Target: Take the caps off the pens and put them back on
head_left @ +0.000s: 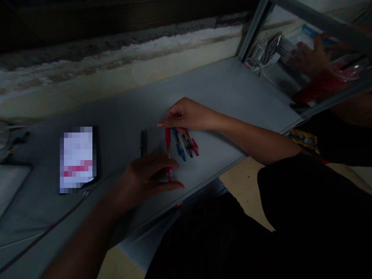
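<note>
A red pen (167, 140) lies lengthwise on the grey desk between my two hands. My right hand (187, 114) has its fingers curled, with thumb and fingertips pinched at the far end of this pen. Around the near end, my left hand (145, 178) holds its thumb and index finger spread apart, not gripping. Just right of the red pen, partly under my right hand, are a blue pen (180, 147), a dark clear-bodied pen (187, 145) and a second red pen (194, 147). A dark pen (142, 142) lies to the left.
A phone with a lit, blurred screen (77, 159) lies on the desk (124, 116) at left, near a cable (58, 224). Beyond a metal frame (252, 31) at right, another person's hand (314, 58) is near a red-filled clear container (328, 79). A wall ledge runs behind.
</note>
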`<state>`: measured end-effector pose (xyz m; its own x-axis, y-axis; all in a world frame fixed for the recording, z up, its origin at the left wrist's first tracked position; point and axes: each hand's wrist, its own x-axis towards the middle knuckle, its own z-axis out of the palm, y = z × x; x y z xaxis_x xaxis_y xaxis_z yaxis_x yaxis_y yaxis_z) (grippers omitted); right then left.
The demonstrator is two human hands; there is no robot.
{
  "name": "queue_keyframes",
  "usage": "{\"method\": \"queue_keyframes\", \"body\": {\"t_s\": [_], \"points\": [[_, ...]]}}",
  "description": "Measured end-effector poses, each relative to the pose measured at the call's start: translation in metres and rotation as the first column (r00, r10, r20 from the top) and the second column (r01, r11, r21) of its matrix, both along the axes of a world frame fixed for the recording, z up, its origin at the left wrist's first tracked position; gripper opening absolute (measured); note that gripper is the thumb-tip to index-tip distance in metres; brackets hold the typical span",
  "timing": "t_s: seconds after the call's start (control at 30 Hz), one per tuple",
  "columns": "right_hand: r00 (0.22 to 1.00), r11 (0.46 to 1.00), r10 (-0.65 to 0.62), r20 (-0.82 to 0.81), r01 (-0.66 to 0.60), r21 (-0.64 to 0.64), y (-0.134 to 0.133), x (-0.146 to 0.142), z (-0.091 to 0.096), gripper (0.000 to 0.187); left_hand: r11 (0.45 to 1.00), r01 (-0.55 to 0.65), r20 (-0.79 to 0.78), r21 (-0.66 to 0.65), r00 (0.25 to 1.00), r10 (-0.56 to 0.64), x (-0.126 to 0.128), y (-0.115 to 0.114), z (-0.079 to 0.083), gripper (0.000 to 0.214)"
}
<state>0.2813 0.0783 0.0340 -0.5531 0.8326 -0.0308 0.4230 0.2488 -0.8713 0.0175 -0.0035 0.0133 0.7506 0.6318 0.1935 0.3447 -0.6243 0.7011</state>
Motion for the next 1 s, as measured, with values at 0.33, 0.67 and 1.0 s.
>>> {"method": "queue_keyframes", "body": {"t_s": [0.33, 0.67, 1.0], "points": [[0.998, 0.999, -0.029, 0.063, 0.027, 0.028, -0.004, -0.003, 0.003, 0.055, 0.998, 0.017, -0.002, 0.054, 1.0, -0.017, 0.001, 0.002, -0.003, 0.035], [0.997, 0.992, -0.018, 0.08, 0.008, 0.125, -0.006, -0.003, 0.004, 0.052, 0.998, 0.022, 0.012, 0.065, 1.0, -0.022, -0.003, 0.002, -0.011, 0.04], [0.985, 0.997, -0.03, 0.172, 0.017, 0.073, -0.008, -0.003, 0.013, 0.057, 0.999, 0.014, -0.011, 0.051, 1.0, -0.014, -0.001, 0.003, -0.014, 0.051]]}}
